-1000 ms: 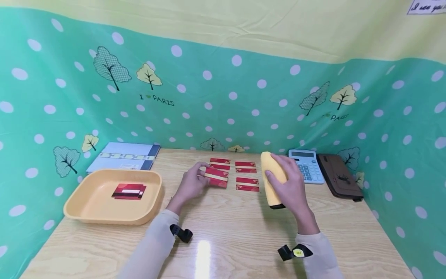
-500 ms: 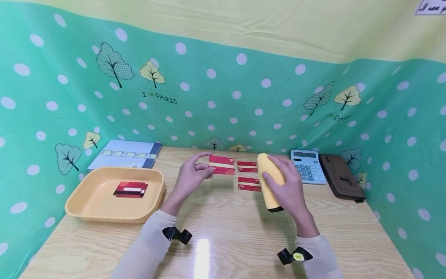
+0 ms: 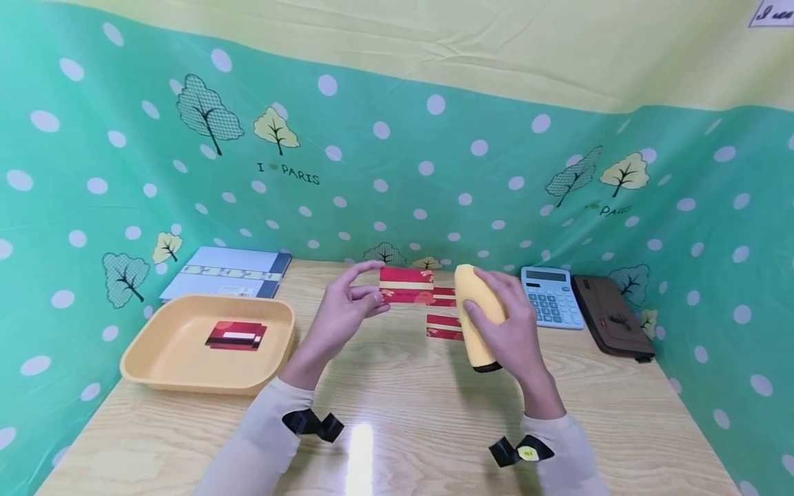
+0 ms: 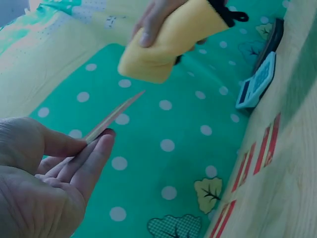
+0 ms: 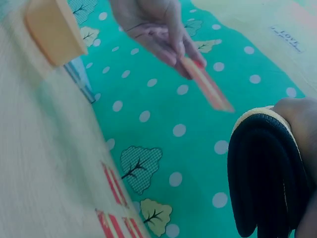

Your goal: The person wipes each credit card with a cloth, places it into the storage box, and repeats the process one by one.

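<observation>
In the head view my left hand (image 3: 341, 317) pinches a red card (image 3: 406, 285) with a cream stripe by its left edge, held up above the table. The left wrist view shows this card edge-on between thumb and fingers. My right hand (image 3: 509, 320) grips a folded yellow cloth (image 3: 479, 317), just right of the card; its black inner side (image 5: 262, 173) and a black loop (image 4: 241, 16) show in the wrist views. Similar red striped cards (image 3: 443, 331) lie flat on the table behind; the held card and the cloth partly hide them.
A tan plastic tray (image 3: 149, 375) at the left holds overlapping red cards (image 3: 236, 335) with black and white strips. Behind it lies a blue notebook (image 3: 229, 269). A blue calculator (image 3: 551, 297) and a brown wallet (image 3: 611, 317) lie at the right. A patterned curtain surrounds the table.
My left hand has lifted the red card off the table and brought it rightward, closer to the cloth. My right hand has moved slightly left with the cloth still gripped.
</observation>
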Demonstrator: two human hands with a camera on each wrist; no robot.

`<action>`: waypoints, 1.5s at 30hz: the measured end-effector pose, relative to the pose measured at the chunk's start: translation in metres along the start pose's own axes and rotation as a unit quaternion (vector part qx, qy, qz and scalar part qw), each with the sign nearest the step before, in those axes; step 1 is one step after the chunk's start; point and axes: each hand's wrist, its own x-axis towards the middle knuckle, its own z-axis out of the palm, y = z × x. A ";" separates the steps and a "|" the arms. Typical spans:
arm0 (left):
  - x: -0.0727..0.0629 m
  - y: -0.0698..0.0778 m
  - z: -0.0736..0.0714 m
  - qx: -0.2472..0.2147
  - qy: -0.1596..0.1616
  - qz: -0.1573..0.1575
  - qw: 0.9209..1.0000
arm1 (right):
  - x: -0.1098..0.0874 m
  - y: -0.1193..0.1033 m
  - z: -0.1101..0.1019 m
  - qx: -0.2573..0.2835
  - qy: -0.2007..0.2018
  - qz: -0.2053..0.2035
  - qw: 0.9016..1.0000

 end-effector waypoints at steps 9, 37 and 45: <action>0.003 -0.008 0.012 -0.047 -0.017 0.007 0.999 | -0.002 -0.002 0.002 0.012 0.001 0.010 1.000; -0.001 -0.017 0.021 -0.084 -0.046 0.024 0.995 | -0.009 -0.004 0.032 -0.048 0.057 -0.094 0.993; -0.001 -0.019 0.021 -0.074 -0.046 0.021 0.996 | -0.012 -0.008 0.037 -0.070 0.054 -0.090 0.992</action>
